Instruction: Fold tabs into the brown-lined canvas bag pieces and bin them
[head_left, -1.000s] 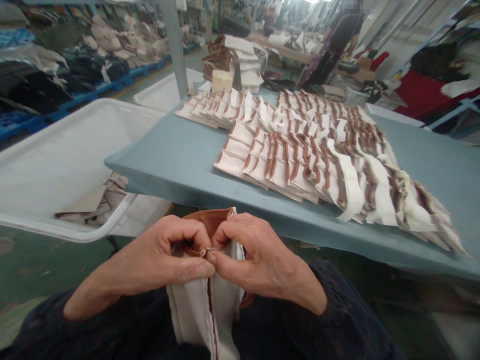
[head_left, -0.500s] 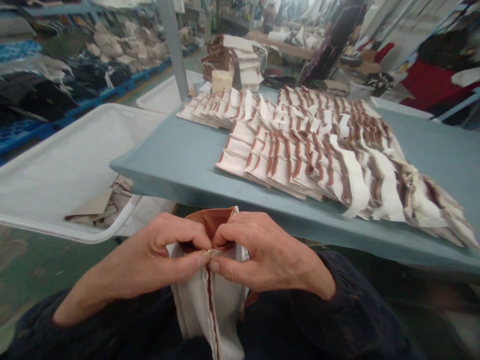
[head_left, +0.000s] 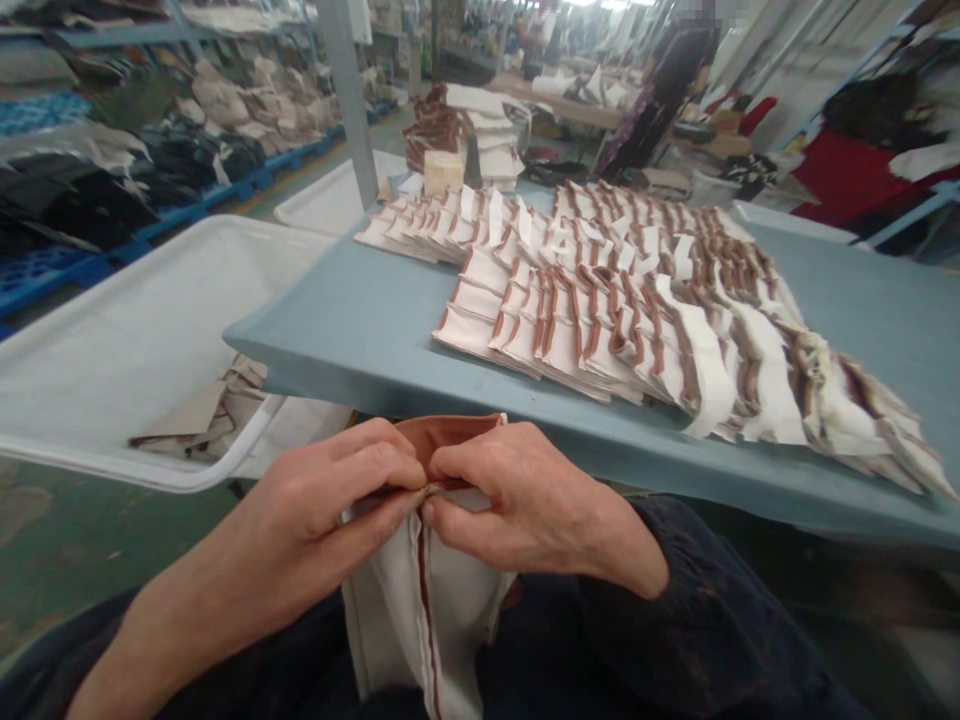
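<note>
A cream fabric piece with brown trim hangs over my lap, its brown upper edge showing between my hands. My left hand pinches the top of it, thumb against forefinger. My right hand pinches the same spot from the other side, so both thumbs meet at the seam. Just beyond my hands, on the blue-grey table, lie overlapping rows of similar cream and brown fabric pieces.
A white plastic bin at the left holds a few fabric pieces. A stack of folded pieces stands at the table's far end beside a grey post. Shelves of cloth line the left. A person stands far back.
My hands have stayed pinched together on the fabric's top edge; the brown edge between them has spread a little wider. The view has shifted slightly.
</note>
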